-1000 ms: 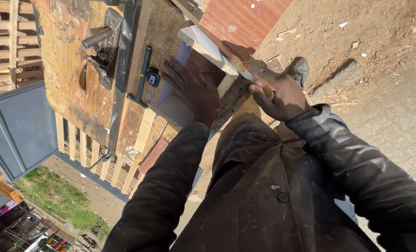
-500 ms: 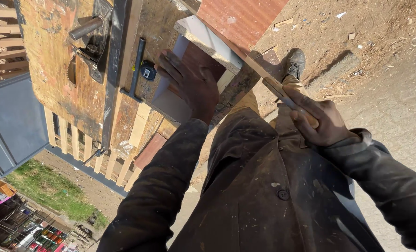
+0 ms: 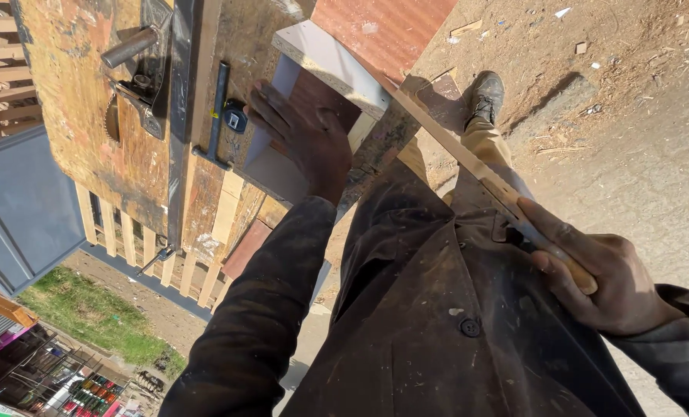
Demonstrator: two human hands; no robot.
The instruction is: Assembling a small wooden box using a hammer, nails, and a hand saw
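Head view, the only one. The left hand [image 3: 307, 139] lies spread, palm down, on a reddish-brown board [image 3: 302, 127] with pale edges, just above the middle of the frame; the fingers point toward the upper left and press the board flat on the bench [image 3: 89, 100]. The right hand [image 3: 592, 274], at the right edge and lower down, is closed around the wooden handle of a handsaw [image 3: 468, 166]. The saw's long blade runs from that hand up and to the left, ending at the board's pale upper edge, where it seems to meet the corner; the exact point of contact is hard to tell.

So the board lies up and left of the right hand, along the line of the blade, and the saw's long axis is that same diagonal. The left hand is the nearer one, resting directly on the board, while the right stands well apart at the far end of the saw.

The bench is worn, rust-stained wood filling the upper left. A metal vise [image 3: 140, 66] sits on it, with a dark bar clamp [image 3: 215, 112] just beside the board. Below the bench are wooden slats [image 3: 151, 247]. The setting is outdoors: dirt ground [image 3: 630, 116] strewn with shavings fills the upper right, a shoe [image 3: 485, 94] stands on it, and grass shows at the lower left.
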